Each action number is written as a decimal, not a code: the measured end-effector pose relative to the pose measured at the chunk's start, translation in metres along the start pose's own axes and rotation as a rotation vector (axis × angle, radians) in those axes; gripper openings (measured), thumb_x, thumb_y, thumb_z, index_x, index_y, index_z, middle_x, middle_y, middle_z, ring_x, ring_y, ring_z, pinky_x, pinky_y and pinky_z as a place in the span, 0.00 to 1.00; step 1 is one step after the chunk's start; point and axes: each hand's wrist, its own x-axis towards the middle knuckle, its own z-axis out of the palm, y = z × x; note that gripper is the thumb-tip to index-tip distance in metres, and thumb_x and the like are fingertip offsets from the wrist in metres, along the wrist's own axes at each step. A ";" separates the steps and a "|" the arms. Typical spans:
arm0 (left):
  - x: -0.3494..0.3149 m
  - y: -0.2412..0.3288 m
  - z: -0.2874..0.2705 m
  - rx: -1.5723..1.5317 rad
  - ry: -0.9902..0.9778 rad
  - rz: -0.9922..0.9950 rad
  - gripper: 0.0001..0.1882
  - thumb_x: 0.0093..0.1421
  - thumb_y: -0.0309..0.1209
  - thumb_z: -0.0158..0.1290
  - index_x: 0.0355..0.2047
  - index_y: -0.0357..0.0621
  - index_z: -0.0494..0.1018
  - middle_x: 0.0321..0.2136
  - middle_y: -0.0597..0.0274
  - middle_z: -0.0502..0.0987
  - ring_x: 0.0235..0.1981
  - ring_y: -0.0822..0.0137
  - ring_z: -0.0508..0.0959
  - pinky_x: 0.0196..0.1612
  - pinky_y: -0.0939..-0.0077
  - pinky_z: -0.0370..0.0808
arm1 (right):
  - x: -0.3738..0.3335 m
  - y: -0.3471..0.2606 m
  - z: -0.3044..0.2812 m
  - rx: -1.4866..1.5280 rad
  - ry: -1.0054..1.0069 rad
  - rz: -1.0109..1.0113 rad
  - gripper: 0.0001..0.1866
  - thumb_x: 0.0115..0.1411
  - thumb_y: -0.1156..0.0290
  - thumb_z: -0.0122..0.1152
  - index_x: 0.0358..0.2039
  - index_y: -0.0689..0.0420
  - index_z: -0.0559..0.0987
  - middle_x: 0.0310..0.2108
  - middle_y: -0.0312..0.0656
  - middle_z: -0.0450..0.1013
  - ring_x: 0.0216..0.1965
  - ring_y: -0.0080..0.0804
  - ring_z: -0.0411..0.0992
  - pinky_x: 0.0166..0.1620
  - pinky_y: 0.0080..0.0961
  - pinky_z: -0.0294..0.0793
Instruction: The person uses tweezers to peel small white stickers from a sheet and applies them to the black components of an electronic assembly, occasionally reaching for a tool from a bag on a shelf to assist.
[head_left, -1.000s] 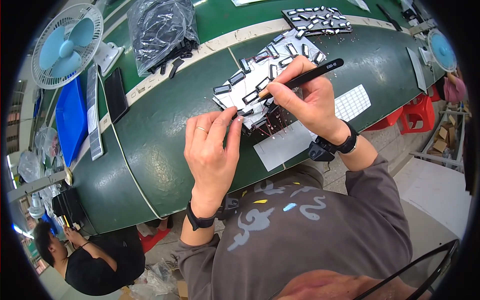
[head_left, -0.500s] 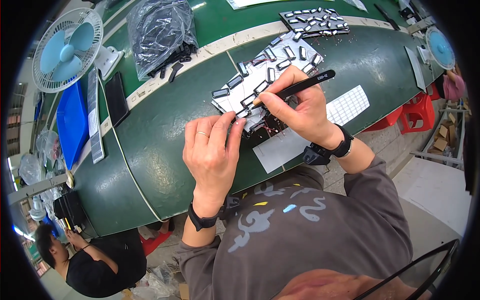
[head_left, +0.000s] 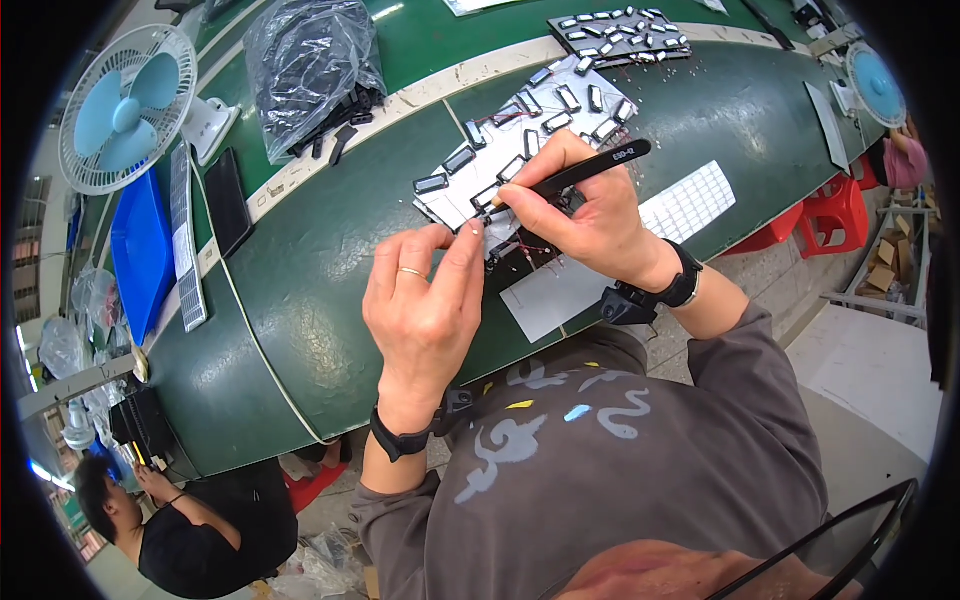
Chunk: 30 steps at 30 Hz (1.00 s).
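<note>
My right hand (head_left: pixel 600 225) is closed around black tweezers (head_left: pixel 603 163), their pale tip pointing down-left toward my left fingertips. My left hand (head_left: pixel 425 295), with a ring on one finger, has its thumb and index finger pinched beside the tip. Whatever sits between them is too small to make out. Under and beyond my hands lies a white sheet (head_left: pixel 500 143), bearing several small black-framed rectangular parts (head_left: pixel 431 184) with thin wires. Dark parts with red wires (head_left: pixel 523 247) show partly between my hands.
Farther back rests another board of similar parts (head_left: pixel 620 45). A sticker sheet (head_left: pixel 690 203) and a plain pale sheet (head_left: pixel 548 298) lie near my right forearm. Leftward are a bag of black parts (head_left: pixel 315 75), a phone-like slab (head_left: pixel 229 200), a blue tray (head_left: pixel 140 255), a fan (head_left: pixel 127 113) and a seated person (head_left: pixel 205 530).
The view has shifted slightly. My left thumb and index finger have drawn closer together, and the tweezers' tip has moved a little left. The right hand keeps its hold on the tweezers.
</note>
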 end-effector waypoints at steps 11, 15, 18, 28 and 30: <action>-0.014 0.057 0.003 -0.535 -0.433 0.232 0.20 0.54 0.29 0.67 0.48 0.43 0.81 0.44 0.60 0.80 0.47 0.55 0.78 0.52 0.59 0.77 | -0.054 0.011 -0.103 0.115 0.156 0.196 0.09 0.64 0.78 0.64 0.39 0.59 0.72 0.33 0.41 0.78 0.33 0.20 0.76 0.38 0.19 0.74; -0.015 0.060 0.035 -0.459 -0.683 0.352 0.31 0.58 0.40 0.63 0.59 0.41 0.71 0.57 0.58 0.73 0.58 0.54 0.72 0.62 0.56 0.70 | -0.083 0.031 -0.106 0.053 0.067 0.428 0.07 0.65 0.77 0.63 0.39 0.60 0.73 0.34 0.39 0.77 0.34 0.20 0.75 0.39 0.18 0.74; -0.025 0.055 0.036 -0.360 -0.741 0.397 0.35 0.59 0.45 0.61 0.62 0.39 0.67 0.61 0.56 0.69 0.61 0.54 0.69 0.65 0.57 0.66 | -0.090 0.031 -0.094 0.014 -0.057 0.446 0.06 0.65 0.75 0.64 0.37 0.61 0.75 0.33 0.36 0.75 0.34 0.18 0.74 0.38 0.17 0.73; -0.037 0.055 0.030 -0.175 -0.718 0.395 0.32 0.58 0.37 0.61 0.61 0.39 0.68 0.61 0.57 0.70 0.61 0.55 0.69 0.65 0.56 0.66 | -0.090 0.027 -0.074 -0.085 -0.100 0.450 0.07 0.64 0.72 0.66 0.35 0.61 0.77 0.32 0.34 0.74 0.31 0.16 0.71 0.32 0.17 0.69; -0.037 0.055 0.030 -0.181 -0.712 0.389 0.32 0.58 0.36 0.61 0.61 0.39 0.68 0.61 0.57 0.70 0.61 0.55 0.69 0.65 0.56 0.66 | -0.092 0.028 -0.074 -0.101 -0.097 0.435 0.07 0.64 0.72 0.67 0.35 0.61 0.77 0.32 0.34 0.73 0.31 0.16 0.71 0.31 0.17 0.68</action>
